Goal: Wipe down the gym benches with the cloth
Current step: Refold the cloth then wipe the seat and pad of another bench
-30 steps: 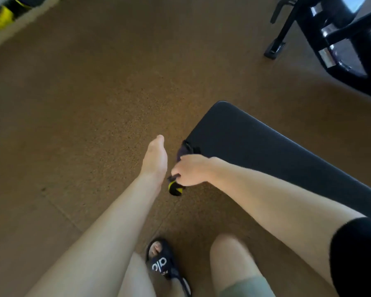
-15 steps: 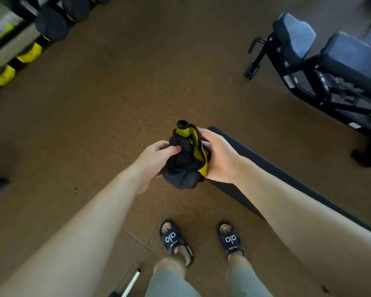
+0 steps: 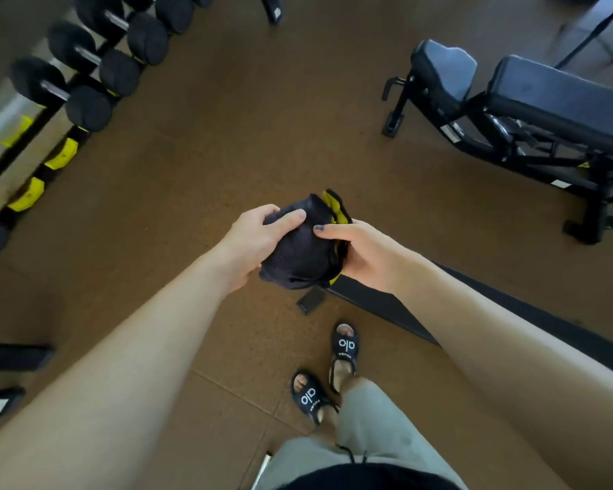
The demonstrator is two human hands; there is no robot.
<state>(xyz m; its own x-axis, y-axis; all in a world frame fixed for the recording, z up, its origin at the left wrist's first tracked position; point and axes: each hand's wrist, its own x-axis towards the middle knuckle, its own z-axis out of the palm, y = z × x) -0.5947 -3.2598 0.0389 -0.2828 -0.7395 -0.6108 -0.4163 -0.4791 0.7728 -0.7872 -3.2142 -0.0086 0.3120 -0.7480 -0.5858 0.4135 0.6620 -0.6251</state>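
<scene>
A bunched black cloth with yellow edging (image 3: 307,252) hangs in mid-air in front of me, held by both hands. My left hand (image 3: 253,242) grips its left side, thumb across the top. My right hand (image 3: 365,252) holds its right side, thumb pressed onto the fabric. Just below and to the right lies a flat black bench (image 3: 386,305), mostly hidden under my right forearm. A second, adjustable black bench (image 3: 531,97) stands at the upper right.
A rack of black dumbbells (image 3: 96,68) with yellow labels runs along the upper left. Brown rubber floor (image 3: 245,118) spreads between the rack and the benches. My feet in black slides (image 3: 344,348) stand beside the flat bench. Dark equipment bases sit at the left edge.
I have stood up from the flat bench and lifted the cloth off its end. My left hand, free a second ago, now grips the cloth together with the right.
</scene>
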